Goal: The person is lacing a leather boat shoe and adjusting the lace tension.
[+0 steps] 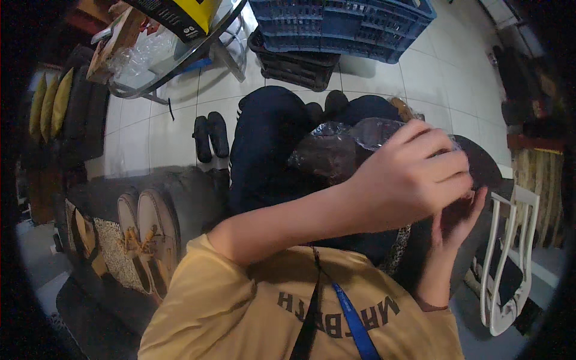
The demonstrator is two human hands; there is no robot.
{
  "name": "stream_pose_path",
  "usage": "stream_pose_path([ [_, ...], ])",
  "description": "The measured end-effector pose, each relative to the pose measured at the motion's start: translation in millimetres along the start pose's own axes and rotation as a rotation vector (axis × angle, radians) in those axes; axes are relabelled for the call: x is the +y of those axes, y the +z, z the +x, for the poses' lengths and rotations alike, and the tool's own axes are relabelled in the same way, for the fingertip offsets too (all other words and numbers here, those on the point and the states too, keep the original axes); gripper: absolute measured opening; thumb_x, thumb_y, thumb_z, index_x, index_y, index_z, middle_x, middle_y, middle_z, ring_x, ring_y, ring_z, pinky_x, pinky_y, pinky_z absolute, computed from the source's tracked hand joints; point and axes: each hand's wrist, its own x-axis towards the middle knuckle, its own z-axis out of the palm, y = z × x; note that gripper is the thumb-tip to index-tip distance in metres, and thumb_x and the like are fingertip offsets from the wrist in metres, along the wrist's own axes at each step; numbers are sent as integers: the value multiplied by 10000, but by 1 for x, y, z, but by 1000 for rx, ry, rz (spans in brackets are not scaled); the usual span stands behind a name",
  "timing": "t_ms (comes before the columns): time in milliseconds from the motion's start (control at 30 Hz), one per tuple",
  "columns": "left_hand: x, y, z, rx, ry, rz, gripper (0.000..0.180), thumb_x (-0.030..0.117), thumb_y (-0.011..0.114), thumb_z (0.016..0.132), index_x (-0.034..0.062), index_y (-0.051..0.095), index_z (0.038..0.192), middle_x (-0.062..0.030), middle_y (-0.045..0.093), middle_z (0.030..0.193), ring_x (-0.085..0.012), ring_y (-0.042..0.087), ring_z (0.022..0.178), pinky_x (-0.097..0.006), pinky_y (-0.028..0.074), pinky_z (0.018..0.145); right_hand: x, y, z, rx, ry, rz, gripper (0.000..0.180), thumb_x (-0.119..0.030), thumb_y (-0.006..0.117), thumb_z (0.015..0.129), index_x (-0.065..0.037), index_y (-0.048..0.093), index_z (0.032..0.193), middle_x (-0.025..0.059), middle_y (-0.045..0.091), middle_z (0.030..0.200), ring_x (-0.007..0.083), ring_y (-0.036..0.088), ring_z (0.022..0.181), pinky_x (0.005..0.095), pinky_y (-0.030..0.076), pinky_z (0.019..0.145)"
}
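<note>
A dark item in clear crinkled plastic wrap (327, 150) lies across my lap. My left hand (420, 165) reaches over to the right, its fingers curled down at the wrapped item's right end; what lies under the fingertips is hidden. Just below it, my right hand (459, 222) is cupped with thumb and fingers around a dark part of something, mostly covered by the left hand. A dark rounded shape (483, 165) shows beyond the hands; its kind I cannot make out.
Beige shoes with tan laces (155, 225) rest on the dark seat at my left. Black shoes (211, 137) stand on the tiled floor. Ahead are a blue crate (342, 27), a black crate (294, 67) and a glass table (150, 81). A white chair frame (510, 264) is at right.
</note>
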Motion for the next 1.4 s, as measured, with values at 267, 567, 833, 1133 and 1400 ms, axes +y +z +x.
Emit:
stream_pose_path([
  [267, 0, -29, 16, -94, -135, -219, 387, 274, 850, 768, 73, 663, 1041, -94, 621, 1119, -304, 601, 1063, -432, 484, 903, 1, 13, -19, -216, 8, -1193, 916, -550, 801, 856, -4, 449, 1502, 149, 556, 1451, 293, 588, 1293, 450, 493, 1077],
  [567, -30, -42, -24, -68, -293, -33, 457, 303, 869, 788, 70, 640, 1107, -91, 640, 1074, -315, 632, 984, -428, 502, 860, 6, 70, 10, 211, -255, -749, 1162, -632, 790, 723, 45, 326, 1545, 187, 590, 1323, 296, 626, 1207, 456, 523, 1045],
  [833, 1, -38, -7, -300, -295, 132, 197, 237, 692, 901, 84, 568, 902, -76, 567, 806, -286, 605, 770, -388, 435, 713, -15, 75, -18, 242, -233, -1055, 923, -572, 753, 706, 49, 530, 1352, 159, 619, 1255, 254, 621, 1141, 379, 465, 1020],
  [1133, 38, -7, 23, -22, -177, 76, 179, 190, 649, 764, 28, 592, 818, -77, 583, 737, -223, 596, 721, -362, 436, 736, -3, 1, -50, 5, -63, -1231, 834, -473, 758, 905, 4, 452, 1517, 136, 488, 1508, 268, 497, 1366, 382, 369, 1144],
  [1400, 24, 15, 21, -70, -175, 142, 201, 231, 691, 813, 50, 638, 880, -87, 604, 828, -252, 602, 826, -399, 444, 803, -15, -46, -26, -78, -63, -1513, 708, -492, 656, 993, -87, 463, 1540, 147, 374, 1612, 310, 412, 1462, 419, 319, 1207],
])
